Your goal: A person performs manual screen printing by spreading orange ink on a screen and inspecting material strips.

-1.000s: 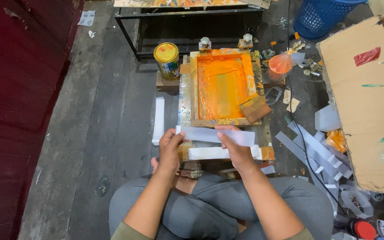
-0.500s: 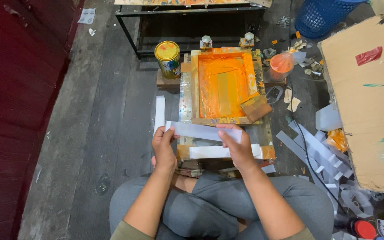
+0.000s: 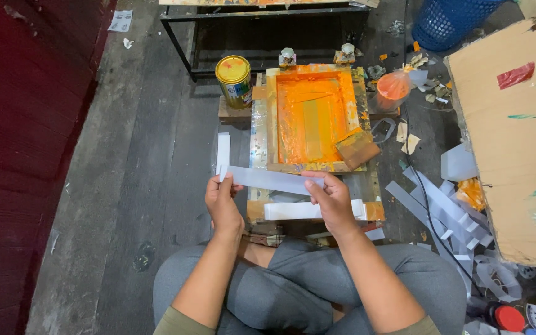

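A long pale grey-white strip (image 3: 267, 179) is held level between both hands above my lap. My left hand (image 3: 221, 205) pinches its left end, and my right hand (image 3: 331, 200) grips its right end. Just beyond the strip lies a wooden printing screen frame (image 3: 310, 118) smeared with orange ink, with a brown squeegee block (image 3: 357, 147) resting on its near right corner. A stack of white strips (image 3: 293, 211) lies on the board under my right hand.
A yellow-lidded tin (image 3: 234, 80) stands left of the frame. An orange bag (image 3: 393, 85) and scraps lie to its right. Cut strips (image 3: 435, 201) are piled beside a large cardboard sheet (image 3: 516, 136). A blue basket (image 3: 448, 22) sits far right, a black metal stand (image 3: 262, 22) behind.
Both hands have lifted the strip slightly and drawn it leftward and nearer to me, away from the frame's near edge.
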